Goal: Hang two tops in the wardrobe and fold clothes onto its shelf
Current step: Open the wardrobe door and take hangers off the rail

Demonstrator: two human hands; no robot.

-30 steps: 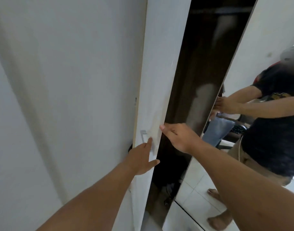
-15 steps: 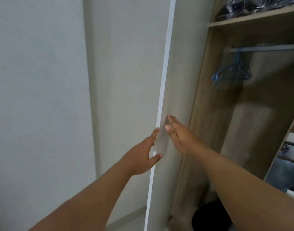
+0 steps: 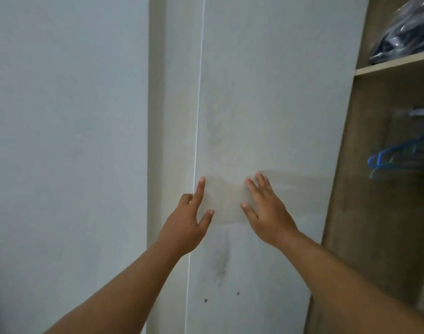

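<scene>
Left hand (image 3: 185,227) open, fingers straight along the free edge of the wardrobe door (image 3: 266,116). Right hand (image 3: 266,213) open too, spread flat against the door's inner face. Right of both hands: open wardrobe (image 3: 379,213), blue hangers (image 3: 394,157), above them a shelf (image 3: 394,65) bearing bagged dark clothes (image 3: 403,32).

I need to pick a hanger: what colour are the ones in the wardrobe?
Blue; the hangers show in the head view.

Single head-worn view, facing forward — close to the open wardrobe door (image 3: 266,116), arm's reach
</scene>
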